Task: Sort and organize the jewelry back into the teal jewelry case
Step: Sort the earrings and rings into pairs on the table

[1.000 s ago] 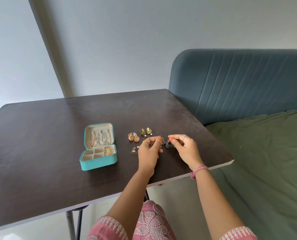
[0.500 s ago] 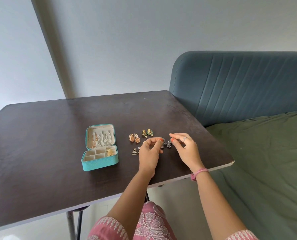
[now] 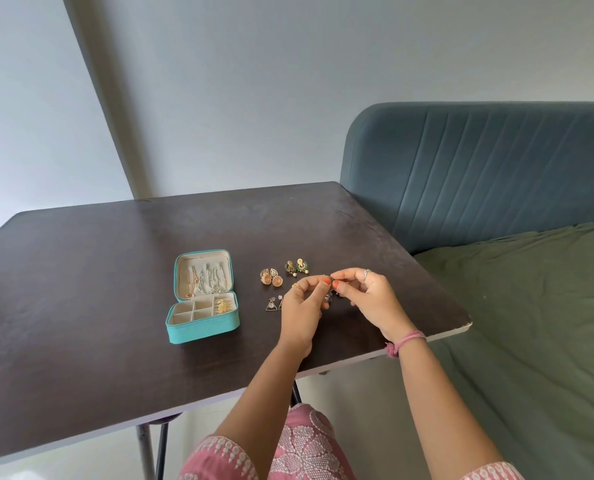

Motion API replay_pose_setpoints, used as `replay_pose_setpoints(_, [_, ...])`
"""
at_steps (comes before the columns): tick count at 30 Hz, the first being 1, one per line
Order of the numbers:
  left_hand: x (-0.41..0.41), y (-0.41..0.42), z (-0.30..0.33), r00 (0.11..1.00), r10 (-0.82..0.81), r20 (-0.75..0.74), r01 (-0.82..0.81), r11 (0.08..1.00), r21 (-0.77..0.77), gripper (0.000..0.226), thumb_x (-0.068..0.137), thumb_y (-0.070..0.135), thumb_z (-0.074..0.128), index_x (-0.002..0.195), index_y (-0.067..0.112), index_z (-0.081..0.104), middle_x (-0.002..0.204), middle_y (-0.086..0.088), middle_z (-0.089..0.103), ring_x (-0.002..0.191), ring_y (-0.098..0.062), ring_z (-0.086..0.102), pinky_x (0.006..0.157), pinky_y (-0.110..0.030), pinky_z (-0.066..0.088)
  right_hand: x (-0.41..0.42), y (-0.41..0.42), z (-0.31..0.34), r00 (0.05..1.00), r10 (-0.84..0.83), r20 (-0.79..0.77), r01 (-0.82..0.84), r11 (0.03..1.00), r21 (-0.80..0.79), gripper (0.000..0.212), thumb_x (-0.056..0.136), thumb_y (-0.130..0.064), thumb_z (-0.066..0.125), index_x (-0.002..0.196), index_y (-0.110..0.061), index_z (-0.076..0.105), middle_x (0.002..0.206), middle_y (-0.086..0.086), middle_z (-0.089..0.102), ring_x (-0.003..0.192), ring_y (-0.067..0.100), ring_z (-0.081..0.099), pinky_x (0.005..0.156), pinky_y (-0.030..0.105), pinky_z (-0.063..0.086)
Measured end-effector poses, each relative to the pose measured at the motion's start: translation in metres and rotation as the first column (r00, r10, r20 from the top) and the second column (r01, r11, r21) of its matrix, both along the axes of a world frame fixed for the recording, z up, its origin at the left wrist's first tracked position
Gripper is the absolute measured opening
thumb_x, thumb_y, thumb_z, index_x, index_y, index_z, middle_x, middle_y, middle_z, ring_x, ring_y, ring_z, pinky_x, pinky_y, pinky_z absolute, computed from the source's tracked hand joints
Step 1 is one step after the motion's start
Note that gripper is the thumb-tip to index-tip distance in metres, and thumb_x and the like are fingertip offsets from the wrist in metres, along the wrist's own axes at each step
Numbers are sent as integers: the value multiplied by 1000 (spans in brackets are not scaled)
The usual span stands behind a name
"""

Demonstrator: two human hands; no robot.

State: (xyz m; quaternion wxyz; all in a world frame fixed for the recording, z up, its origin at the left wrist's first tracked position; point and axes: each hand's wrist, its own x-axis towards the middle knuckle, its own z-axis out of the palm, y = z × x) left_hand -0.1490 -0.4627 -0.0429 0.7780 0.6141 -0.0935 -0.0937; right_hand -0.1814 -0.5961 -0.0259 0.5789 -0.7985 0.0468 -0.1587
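The teal jewelry case lies open on the dark table, chains hanging in its lid and a gold piece in one tray compartment. To its right lie a pair of round gold earrings, a pair of green and gold earrings and triangle earrings. Just above the table, my left hand and my right hand meet fingertip to fingertip and pinch a small dark earring between them. The fingers hide most of it.
A blue-grey sofa back and a green sheet stand right of the table. The table's right front corner is close to my right wrist. Metal table legs show below the front edge.
Both hands stay together over the same spot, with small finger movements on the dark earring. The camera has tilted slightly; nothing on the table has moved.
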Motion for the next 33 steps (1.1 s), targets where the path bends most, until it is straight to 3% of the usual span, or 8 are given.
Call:
replay_pose_setpoints(8, [-1, 4, 3, 998, -61, 10, 62, 997, -36, 15, 92, 13, 60, 105, 12, 68, 79, 3, 65, 59, -3, 49, 53, -15, 41, -2, 2, -1, 1000, 20, -18, -17, 991, 130, 9, 90, -16, 64, 97, -22, 67, 87, -5, 72, 79, 3, 66, 61, 17, 49])
replay_pose_setpoints(13, [-3, 3, 3, 998, -57, 15, 58, 997, -54, 16, 94, 13, 58, 107, 12, 66, 78, 7, 62, 58, 0, 47, 54, -14, 40, -4, 2, -10, 1000, -3, 15, -1, 973, 231, 19, 87, -12, 67, 101, -25, 69, 95, -6, 73, 88, 5, 66, 65, 19, 48])
replay_pose_setpoints(18, [-2, 2, 1, 999, -43, 27, 43, 999, -13, 16, 97, 16, 54, 106, 18, 66, 76, 13, 60, 59, 0, 45, 56, -15, 40, -4, 2, -15, 998, -41, 42, 31, 973, 228, 21, 88, -13, 66, 103, -28, 69, 100, -7, 72, 91, 4, 63, 67, 16, 48])
replay_pose_setpoints(22, [-2, 1, 0, 999, -10, 52, 9, 1000, 26, 15, 97, 19, 54, 106, 19, 66, 83, 10, 62, 62, 3, 49, 59, -14, 42, -5, 4, -16, 998, -46, 41, 36, 976, 216, 23, 89, -13, 64, 106, -27, 69, 101, -7, 70, 94, 6, 63, 77, 20, 51])
replay_pose_setpoints(28, [-3, -3, -3, 971, -12, 239, -28, 986, 161, 14, 98, 18, 51, 104, 19, 63, 93, 3, 67, 78, -2, 58, 75, -20, 48, -7, 7, -11, 1000, -13, 12, 9, 966, 259, 20, 93, -15, 60, 108, -23, 70, 102, -12, 72, 100, 0, 65, 80, 16, 51])
replay_pose_setpoints(33, [-3, -4, -3, 934, -7, 358, -95, 960, 265, 18, 98, 17, 51, 99, 30, 63, 91, 5, 65, 78, -6, 57, 74, -23, 47, -8, 5, -10, 1000, -1, 9, -1, 968, 253, 22, 89, -16, 65, 110, -20, 70, 106, -5, 73, 104, 6, 66, 88, 19, 52])
